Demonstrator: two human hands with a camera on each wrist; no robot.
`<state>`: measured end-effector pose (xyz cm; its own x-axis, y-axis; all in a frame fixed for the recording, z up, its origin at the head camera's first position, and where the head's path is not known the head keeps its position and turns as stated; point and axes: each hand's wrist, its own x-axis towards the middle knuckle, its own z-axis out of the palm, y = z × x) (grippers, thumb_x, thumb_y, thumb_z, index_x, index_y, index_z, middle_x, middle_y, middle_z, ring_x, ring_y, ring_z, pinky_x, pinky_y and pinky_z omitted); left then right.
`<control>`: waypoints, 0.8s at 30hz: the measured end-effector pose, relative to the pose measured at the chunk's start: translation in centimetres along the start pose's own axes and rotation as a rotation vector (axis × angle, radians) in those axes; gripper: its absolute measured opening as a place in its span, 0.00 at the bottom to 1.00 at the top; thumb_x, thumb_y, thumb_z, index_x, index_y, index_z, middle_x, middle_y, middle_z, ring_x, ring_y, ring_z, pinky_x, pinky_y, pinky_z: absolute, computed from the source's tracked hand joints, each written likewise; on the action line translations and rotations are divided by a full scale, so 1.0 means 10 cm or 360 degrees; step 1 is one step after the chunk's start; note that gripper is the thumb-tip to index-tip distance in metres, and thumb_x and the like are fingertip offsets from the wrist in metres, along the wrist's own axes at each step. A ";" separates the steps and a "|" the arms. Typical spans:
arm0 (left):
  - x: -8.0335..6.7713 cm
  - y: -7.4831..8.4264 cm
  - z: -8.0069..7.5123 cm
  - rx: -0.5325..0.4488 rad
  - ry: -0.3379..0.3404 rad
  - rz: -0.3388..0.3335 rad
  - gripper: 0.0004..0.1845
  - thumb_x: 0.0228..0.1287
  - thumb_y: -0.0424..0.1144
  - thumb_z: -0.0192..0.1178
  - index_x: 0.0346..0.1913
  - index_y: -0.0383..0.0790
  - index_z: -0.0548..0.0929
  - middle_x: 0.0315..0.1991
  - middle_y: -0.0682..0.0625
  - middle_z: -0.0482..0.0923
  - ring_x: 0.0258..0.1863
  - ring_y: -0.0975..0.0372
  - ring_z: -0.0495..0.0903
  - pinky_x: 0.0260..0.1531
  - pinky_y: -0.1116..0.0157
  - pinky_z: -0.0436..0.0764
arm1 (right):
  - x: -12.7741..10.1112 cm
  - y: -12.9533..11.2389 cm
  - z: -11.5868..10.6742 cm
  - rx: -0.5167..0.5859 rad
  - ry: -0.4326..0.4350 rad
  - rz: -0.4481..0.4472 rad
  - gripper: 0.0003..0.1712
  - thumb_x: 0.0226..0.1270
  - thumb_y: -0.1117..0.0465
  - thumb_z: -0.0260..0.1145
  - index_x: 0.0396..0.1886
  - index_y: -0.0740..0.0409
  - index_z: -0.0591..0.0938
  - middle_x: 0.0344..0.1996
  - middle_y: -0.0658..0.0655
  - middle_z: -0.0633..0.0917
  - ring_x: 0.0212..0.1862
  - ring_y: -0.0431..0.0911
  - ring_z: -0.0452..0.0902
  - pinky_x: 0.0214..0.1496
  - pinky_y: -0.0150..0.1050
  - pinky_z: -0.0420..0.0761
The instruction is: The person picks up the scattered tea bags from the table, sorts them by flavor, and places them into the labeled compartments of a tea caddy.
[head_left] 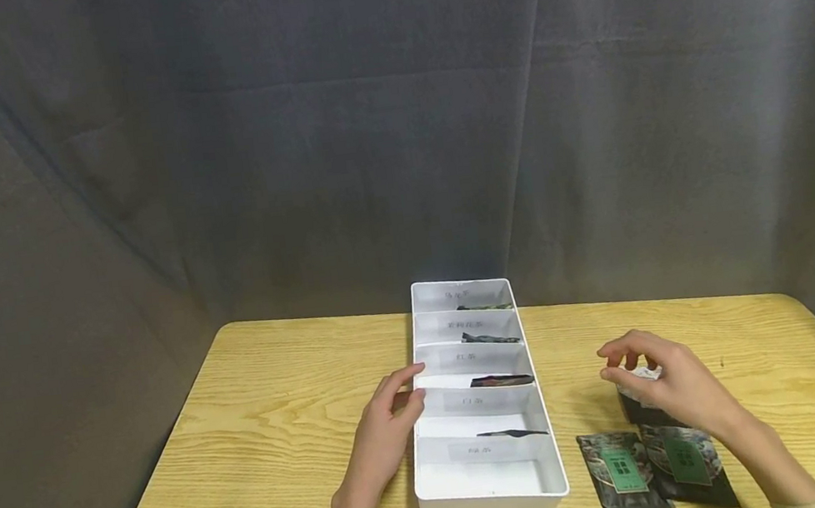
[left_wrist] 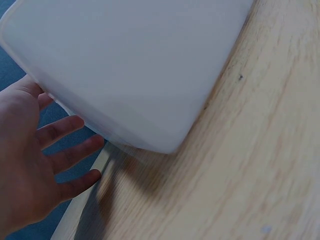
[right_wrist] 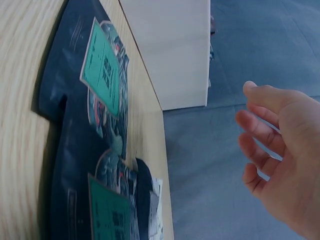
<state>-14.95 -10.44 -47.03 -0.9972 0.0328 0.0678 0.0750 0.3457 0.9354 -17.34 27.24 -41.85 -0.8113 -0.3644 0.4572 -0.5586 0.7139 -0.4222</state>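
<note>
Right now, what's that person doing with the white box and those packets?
The person's left grip touches the left rim of the white box on the table. The right grip holds nothing and hangs near dark packets with green labels. Four compartments have packets inside; the nearest compartment shows none.

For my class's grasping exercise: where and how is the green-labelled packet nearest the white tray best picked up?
Probably pinch the green-labelled packet by its left edge, coming from beside the white tray: it lies flat, that edge is free, and its right edge meets the neighbouring packet.
</note>
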 end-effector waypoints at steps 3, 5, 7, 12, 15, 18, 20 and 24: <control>0.01 0.00 0.00 -0.0002 0.0004 -0.0002 0.19 0.73 0.52 0.56 0.64 0.66 0.75 0.63 0.59 0.75 0.57 0.59 0.79 0.56 0.54 0.80 | -0.01 0.07 -0.01 -0.0009 -0.0010 0.0033 0.15 0.59 0.63 0.75 0.43 0.42 0.85 0.31 0.37 0.82 0.34 0.31 0.71 0.32 0.31 0.71; 0.01 0.00 0.00 -0.0002 0.0006 -0.0001 0.19 0.73 0.51 0.56 0.64 0.66 0.75 0.63 0.59 0.74 0.57 0.58 0.79 0.56 0.54 0.80 | -0.02 0.11 -0.01 -0.0018 -0.0028 0.0062 0.14 0.60 0.61 0.74 0.44 0.42 0.84 0.31 0.37 0.82 0.34 0.31 0.70 0.32 0.31 0.70; 0.01 0.01 0.00 -0.0003 0.0007 0.0000 0.19 0.73 0.51 0.56 0.65 0.65 0.76 0.63 0.59 0.74 0.57 0.58 0.79 0.56 0.54 0.80 | -0.03 0.16 -0.02 -0.0031 -0.0047 0.0099 0.13 0.61 0.60 0.74 0.45 0.43 0.84 0.32 0.37 0.82 0.34 0.31 0.70 0.32 0.30 0.70; 0.01 0.02 0.00 0.0002 0.0005 0.0001 0.20 0.73 0.51 0.56 0.65 0.63 0.76 0.64 0.58 0.74 0.57 0.58 0.79 0.57 0.53 0.80 | -0.07 0.27 -0.04 -0.0057 -0.0077 0.0183 0.12 0.63 0.57 0.73 0.46 0.43 0.84 0.32 0.38 0.82 0.33 0.32 0.70 0.31 0.30 0.68; 0.01 0.02 0.00 0.0001 0.0004 -0.0002 0.20 0.73 0.51 0.56 0.65 0.63 0.75 0.64 0.58 0.74 0.57 0.58 0.79 0.57 0.53 0.79 | -0.08 0.32 -0.04 -0.0064 -0.0097 0.0216 0.12 0.64 0.56 0.72 0.46 0.46 0.84 0.33 0.39 0.83 0.33 0.32 0.71 0.30 0.30 0.68; 0.01 0.01 0.00 0.0000 0.0001 -0.0005 0.20 0.73 0.51 0.56 0.65 0.64 0.75 0.64 0.57 0.74 0.57 0.58 0.80 0.57 0.54 0.80 | -0.10 0.37 -0.05 -0.0047 -0.0120 0.0242 0.13 0.64 0.57 0.72 0.47 0.51 0.85 0.34 0.42 0.83 0.33 0.32 0.72 0.29 0.31 0.69; 0.00 0.01 0.00 0.0001 -0.0002 -0.0005 0.19 0.73 0.51 0.56 0.65 0.64 0.75 0.64 0.57 0.74 0.57 0.58 0.80 0.56 0.54 0.80 | -0.12 0.41 -0.05 -0.0034 -0.0138 0.0267 0.14 0.64 0.57 0.72 0.48 0.53 0.85 0.34 0.44 0.83 0.33 0.32 0.72 0.27 0.31 0.69; 0.00 0.01 0.00 -0.0002 -0.0007 -0.0005 0.19 0.73 0.52 0.55 0.65 0.65 0.75 0.65 0.57 0.74 0.57 0.59 0.79 0.57 0.54 0.80 | -0.16 0.51 -0.05 -0.0022 -0.0193 0.0322 0.17 0.65 0.54 0.71 0.51 0.55 0.84 0.37 0.47 0.83 0.34 0.32 0.73 0.25 0.31 0.70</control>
<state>-14.96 -10.43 -46.95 -0.9974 0.0358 0.0633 0.0718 0.3447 0.9360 -18.78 31.74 -44.29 -0.9217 -0.2815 0.2669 -0.3808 0.7874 -0.4848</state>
